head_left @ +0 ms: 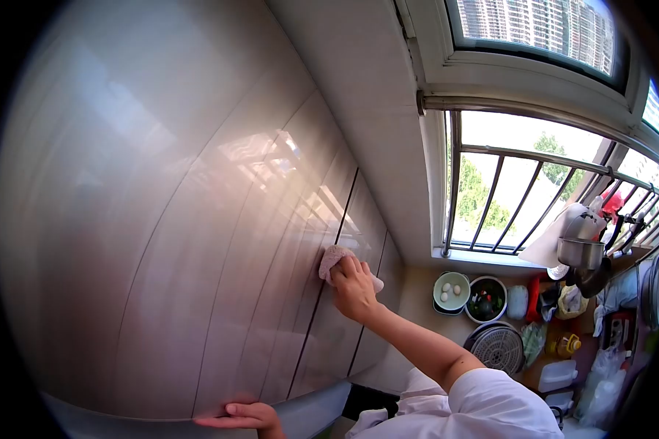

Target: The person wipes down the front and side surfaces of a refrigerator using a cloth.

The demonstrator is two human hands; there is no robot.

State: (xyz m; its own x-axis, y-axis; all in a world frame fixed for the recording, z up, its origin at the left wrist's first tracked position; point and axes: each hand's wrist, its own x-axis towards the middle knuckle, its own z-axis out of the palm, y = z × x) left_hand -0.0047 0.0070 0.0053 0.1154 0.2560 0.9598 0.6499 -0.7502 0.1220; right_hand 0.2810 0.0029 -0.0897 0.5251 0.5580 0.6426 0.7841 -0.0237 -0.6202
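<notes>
My right hand (355, 289) is closed around a pale pinkish cloth (334, 260) and presses it against a glossy light panelled surface (176, 241). The cloth lies across a dark seam between two panels, and part of it sticks out beyond my fingers. At the lower edge of the panels, my left hand (245, 417) is open with its fingers stretched out and nothing in it. Whether its fingertips touch the panel I cannot tell.
A barred window (520, 197) is at the right, with a pot (580, 252) hanging by it. Below stand a bowl of eggs (452, 290), a bowl with dark greens (486, 299), a grey round strainer (498, 350), an oil bottle (564, 344) and plastic bags (602, 384).
</notes>
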